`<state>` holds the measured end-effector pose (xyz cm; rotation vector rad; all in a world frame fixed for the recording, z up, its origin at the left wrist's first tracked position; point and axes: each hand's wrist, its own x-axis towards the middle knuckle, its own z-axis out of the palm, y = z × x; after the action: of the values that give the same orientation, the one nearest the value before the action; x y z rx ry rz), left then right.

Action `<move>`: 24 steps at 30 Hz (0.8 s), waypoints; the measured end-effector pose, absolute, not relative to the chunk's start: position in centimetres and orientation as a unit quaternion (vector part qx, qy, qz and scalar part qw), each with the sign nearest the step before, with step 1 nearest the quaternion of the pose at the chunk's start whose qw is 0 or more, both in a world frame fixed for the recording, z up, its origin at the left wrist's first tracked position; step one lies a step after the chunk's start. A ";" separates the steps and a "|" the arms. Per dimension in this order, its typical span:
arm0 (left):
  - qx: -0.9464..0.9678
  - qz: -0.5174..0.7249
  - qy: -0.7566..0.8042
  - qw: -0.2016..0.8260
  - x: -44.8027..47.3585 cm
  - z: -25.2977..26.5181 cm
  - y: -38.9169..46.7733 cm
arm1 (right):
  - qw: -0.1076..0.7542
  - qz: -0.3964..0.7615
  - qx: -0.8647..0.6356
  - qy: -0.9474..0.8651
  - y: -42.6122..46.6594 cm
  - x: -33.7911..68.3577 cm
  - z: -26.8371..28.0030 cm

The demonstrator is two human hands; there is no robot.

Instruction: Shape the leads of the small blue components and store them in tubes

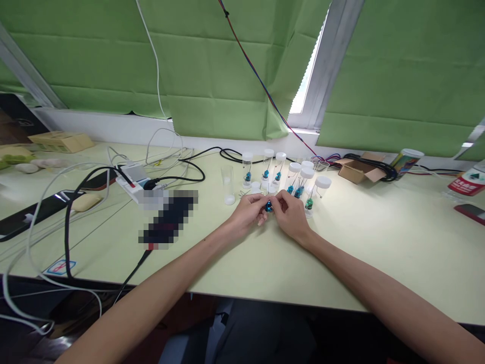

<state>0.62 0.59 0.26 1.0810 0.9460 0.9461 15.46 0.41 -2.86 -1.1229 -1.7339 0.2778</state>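
Between the fingertips of both hands sits a small shiny blue piece (269, 206) with a thin stem on top. My left hand (248, 211) pinches it from the left, its lower fingers curled. From the right, the fingers of my right hand (291, 213) are closed at its top. Just behind the hands stand several clear tubes with white caps, most holding a blue piece with thin wires (247, 176). One tube (309, 202) by my right hand holds a green piece. Left of my left hand, a clear tube (228, 186) stands with white at its bottom. Small white caps (256, 186) lie behind the fingers.
A white power strip (134, 184) and tangled cables cover the left side, near a pixelated dark object (170, 217). At the back right are an open cardboard box (359, 169), a black cable coil and a can (406, 162). A red-labelled bottle (468, 183) stands far right.
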 end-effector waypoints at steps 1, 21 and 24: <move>0.475 0.421 0.415 0.652 0.6 0.2 0.7 | 0.505 0.119 -0.465 -0.717 0.4 15.5 -2.8; 0.469 0.422 0.429 0.646 0.7 0.3 0.6 | 0.524 0.207 -0.450 -0.693 0.5 15.4 -2.8; 0.472 0.420 0.429 0.645 0.8 0.3 0.5 | 0.525 0.208 -0.450 -0.692 0.5 15.4 -2.8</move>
<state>0.76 0.53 0.35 1.0742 0.9777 0.9569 15.40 0.52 -2.84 -1.0762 -1.6546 0.4970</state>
